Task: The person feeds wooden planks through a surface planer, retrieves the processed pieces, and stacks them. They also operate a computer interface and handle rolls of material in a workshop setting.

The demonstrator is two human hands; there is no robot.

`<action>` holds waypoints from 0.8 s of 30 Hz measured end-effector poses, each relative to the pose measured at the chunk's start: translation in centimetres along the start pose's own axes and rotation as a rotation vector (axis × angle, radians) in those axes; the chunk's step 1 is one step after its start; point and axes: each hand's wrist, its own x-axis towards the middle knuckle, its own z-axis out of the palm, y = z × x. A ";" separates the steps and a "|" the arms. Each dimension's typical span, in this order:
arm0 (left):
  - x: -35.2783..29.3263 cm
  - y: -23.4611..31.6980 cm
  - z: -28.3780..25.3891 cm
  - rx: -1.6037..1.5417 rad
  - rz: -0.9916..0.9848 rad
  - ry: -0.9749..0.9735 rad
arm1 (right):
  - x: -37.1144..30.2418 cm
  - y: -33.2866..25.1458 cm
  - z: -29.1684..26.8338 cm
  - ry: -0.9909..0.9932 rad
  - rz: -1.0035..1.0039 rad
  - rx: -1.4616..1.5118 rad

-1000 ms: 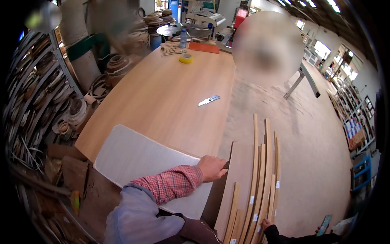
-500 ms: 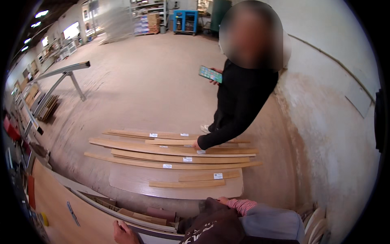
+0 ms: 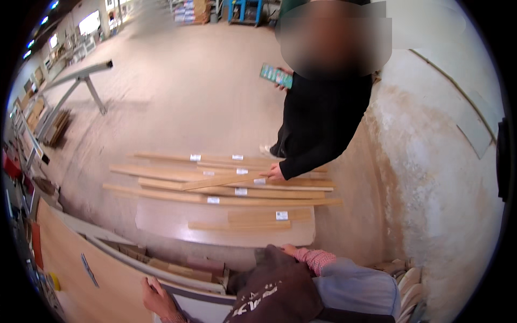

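My left hand point(image 3: 158, 300) is loosely closed with its fingers curled, beside the edge of a wood-topped bench point(image 3: 70, 245); nothing shows in it. At the near edge of a low pale table point(image 3: 161, 218) is my right hand point(image 3: 290, 250), partly hidden by my dark garment, so its grip cannot be made out. Several long wooden strips point(image 3: 161, 173), some with white labels, lie across the table and overhang it. Opposite me, a person in black grips a short wooden strip point(image 3: 223, 181), slanted over the others, in one hand point(image 3: 276, 171) and a phone point(image 3: 276, 76) in the other.
A stained white wall point(image 3: 425, 134) runs along the right. Metal stands point(image 3: 89, 81) and stacked boards are at the left. Cardboard and offcuts point(image 3: 177, 269) fill a space under the bench edge. Far back stands a blue cabinet point(image 3: 245, 12).
The other person's hand has lifted the short strip from among the long ones and tilted it. My view has shifted slightly; my hands stay in about the same places.
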 end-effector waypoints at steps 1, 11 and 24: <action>0.0 -0.2 0.1 -0.009 -0.054 -0.038 | -0.4 -0.2 0.1 -0.007 0.031 -0.027; 0.0 0.3 -0.4 0.003 -0.078 -0.003 | -2.3 -1.7 -1.9 -0.107 0.081 0.101; 0.2 0.4 -0.2 -0.078 -0.061 0.050 | -2.2 -1.7 -2.7 -0.112 0.022 0.191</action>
